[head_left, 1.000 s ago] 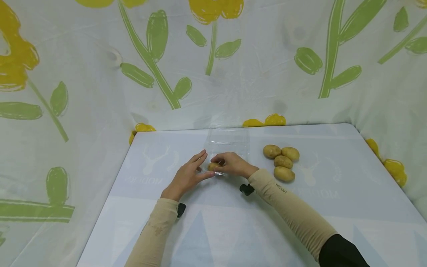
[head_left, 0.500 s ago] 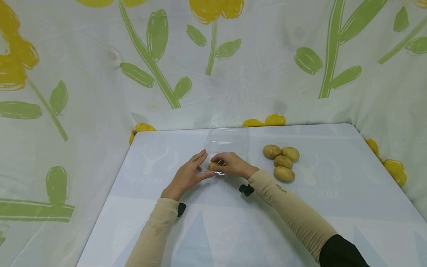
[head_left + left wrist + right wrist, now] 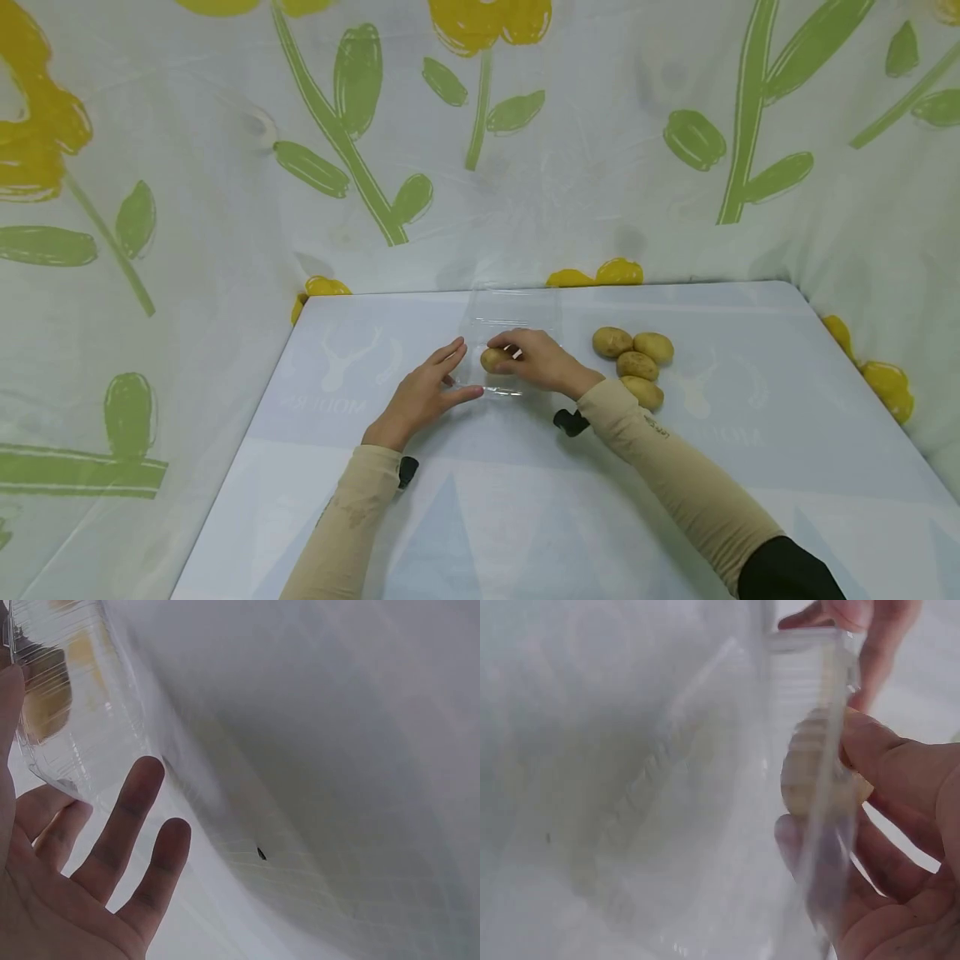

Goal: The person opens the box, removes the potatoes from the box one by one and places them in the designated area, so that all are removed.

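A clear plastic clamshell box (image 3: 551,367) stands near the middle of the table, its lid (image 3: 516,305) folded back. My right hand (image 3: 546,360) pinches a potato (image 3: 493,360) between thumb and fingers, within the box's outline in the head view. Through the ridged wall in the right wrist view, the same potato (image 3: 806,776) shows blurred. My left hand (image 3: 423,392) is at the box's front left corner, thumb along the front rim and fingers spread at the left side. In the left wrist view its fingers (image 3: 139,787) are loosely extended, two of them by the box's corner.
Several potatoes (image 3: 637,365) lie in a cluster to the right of the box, the nearest partly behind the right sleeve. A curtain with flower prints (image 3: 600,167) hangs right behind the table's far edge. The tabletop (image 3: 480,517) stretches in front of the box.
My right hand has moved a little right and away from me with the potato, off the box's front left corner. My left hand has stayed in place.
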`<state>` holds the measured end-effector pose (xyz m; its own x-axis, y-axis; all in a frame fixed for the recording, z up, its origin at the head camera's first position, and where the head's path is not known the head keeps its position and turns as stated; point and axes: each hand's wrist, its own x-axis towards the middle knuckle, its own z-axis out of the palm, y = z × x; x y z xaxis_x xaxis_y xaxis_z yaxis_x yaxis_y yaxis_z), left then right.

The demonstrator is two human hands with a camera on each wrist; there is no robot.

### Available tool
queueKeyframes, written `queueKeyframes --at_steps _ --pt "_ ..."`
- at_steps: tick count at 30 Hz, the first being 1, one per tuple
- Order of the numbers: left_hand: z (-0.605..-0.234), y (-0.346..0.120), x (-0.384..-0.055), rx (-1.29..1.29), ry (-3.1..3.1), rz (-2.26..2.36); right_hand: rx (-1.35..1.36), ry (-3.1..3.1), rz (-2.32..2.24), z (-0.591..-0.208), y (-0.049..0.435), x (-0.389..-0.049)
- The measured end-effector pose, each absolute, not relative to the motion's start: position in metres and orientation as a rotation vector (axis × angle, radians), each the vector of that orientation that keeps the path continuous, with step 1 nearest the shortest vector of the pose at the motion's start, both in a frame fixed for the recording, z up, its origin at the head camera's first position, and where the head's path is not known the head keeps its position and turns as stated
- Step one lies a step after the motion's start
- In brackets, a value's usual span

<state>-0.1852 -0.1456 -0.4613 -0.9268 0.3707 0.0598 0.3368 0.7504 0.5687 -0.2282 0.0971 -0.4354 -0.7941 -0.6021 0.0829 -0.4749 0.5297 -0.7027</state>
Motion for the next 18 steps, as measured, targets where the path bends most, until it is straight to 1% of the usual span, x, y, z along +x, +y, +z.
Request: queueKeyframes --at_steps 12,18 --pt "-0.460 -0.144 -0.185 0.545 2.866 0.910 -1.009 2.658 -1.266 -0.418 0.123 -0.222" --pt "-0.461 -0.144 -0.184 0.515 2.873 0.910 -1.005 2.673 -1.337 -0.409 0.136 -0.220"
